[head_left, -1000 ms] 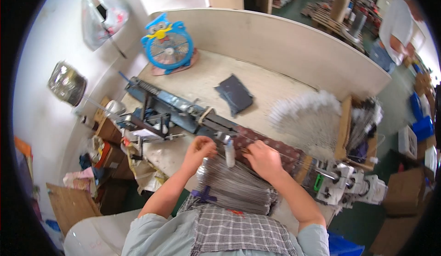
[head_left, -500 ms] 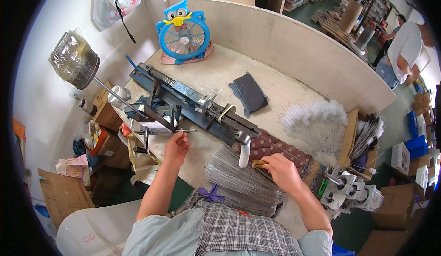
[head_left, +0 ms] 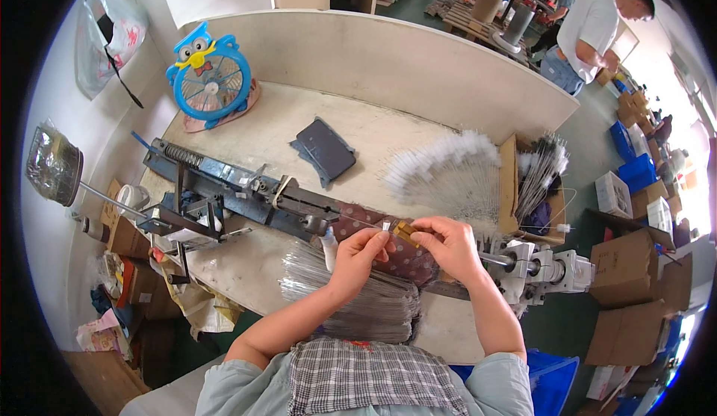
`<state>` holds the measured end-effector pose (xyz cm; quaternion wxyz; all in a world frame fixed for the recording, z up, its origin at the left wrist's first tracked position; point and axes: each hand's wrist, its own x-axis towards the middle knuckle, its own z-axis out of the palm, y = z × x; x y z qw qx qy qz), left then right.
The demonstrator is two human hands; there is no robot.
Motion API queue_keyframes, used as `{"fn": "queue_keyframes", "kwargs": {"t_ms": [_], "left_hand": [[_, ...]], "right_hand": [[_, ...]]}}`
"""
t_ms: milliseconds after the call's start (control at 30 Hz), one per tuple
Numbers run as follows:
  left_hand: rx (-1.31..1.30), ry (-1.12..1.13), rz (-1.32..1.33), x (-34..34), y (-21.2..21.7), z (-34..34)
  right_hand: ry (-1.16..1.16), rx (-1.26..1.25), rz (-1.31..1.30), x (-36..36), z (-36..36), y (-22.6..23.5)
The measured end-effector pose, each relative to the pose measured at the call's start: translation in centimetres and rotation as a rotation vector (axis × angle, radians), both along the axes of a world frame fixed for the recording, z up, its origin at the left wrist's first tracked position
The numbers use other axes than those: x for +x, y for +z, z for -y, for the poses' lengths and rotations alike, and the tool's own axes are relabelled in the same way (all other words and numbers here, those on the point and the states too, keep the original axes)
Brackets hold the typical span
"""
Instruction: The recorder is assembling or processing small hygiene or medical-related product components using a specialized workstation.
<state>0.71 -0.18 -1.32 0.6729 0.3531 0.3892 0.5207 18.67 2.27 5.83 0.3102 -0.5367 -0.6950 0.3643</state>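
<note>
My left hand (head_left: 360, 261) is closed in a pinch, with a small white piece (head_left: 386, 226) showing at its fingertips. Close to its right, my right hand (head_left: 452, 248) grips a small brass-coloured block (head_left: 405, 232) between thumb and fingers. The two held pieces nearly meet above a dotted maroon cloth (head_left: 358, 220). Below the hands lies a thick bundle of thin metal wires (head_left: 373, 308). Left of my left hand stands a white-wrapped crank handle (head_left: 329, 248) at the end of a long dark-blue metal machine (head_left: 239, 196).
A motorised metal fixture (head_left: 534, 270) sits at the right. Behind the hands are a fan of white-tipped wire brushes (head_left: 444, 169) and a cardboard box (head_left: 508, 184) of more brushes. A dark phone-like slab (head_left: 326, 151) and a blue fan (head_left: 213, 80) stand farther back. Other people work beyond the partition (head_left: 418, 61).
My left hand has left the metal rod at the machine's left side and come beside my right hand, now pinching a white piece. My right hand keeps the brass-coloured block. The view has turned right.
</note>
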Motion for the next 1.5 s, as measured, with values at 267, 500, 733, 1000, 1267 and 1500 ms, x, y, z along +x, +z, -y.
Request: {"fn": "queue_keyframes", "kwargs": {"t_ms": [267,500,733,1000,1267,1500], "left_hand": [[0.082,-0.059,-0.101,1.9,-0.2,-0.5],[-0.079,0.222,-0.034,-1.1,0.4,0.1],[-0.179,0.220,0.151,-1.6,1.2,-0.1],[-0.096,0.119,0.004,-2.4,0.6,-0.1],[-0.234,0.242,0.387,-1.6,1.1,-0.1],[-0.253,0.321,0.429,-1.1,1.8,0.3]], "right_hand": [[0.084,-0.317,-0.399,2.3,-0.8,-1.6],[0.140,0.349,0.098,0.1,-0.8,0.1],[0.139,0.519,0.286,-6.1,-3.2,-1.6],[0.146,0.106,0.112,-5.7,-3.2,-0.7],[0.035,0.475,0.250,-7.7,-0.9,-1.2],[-0.078,0.675,0.342,-7.8,-0.4,-1.9]]}}
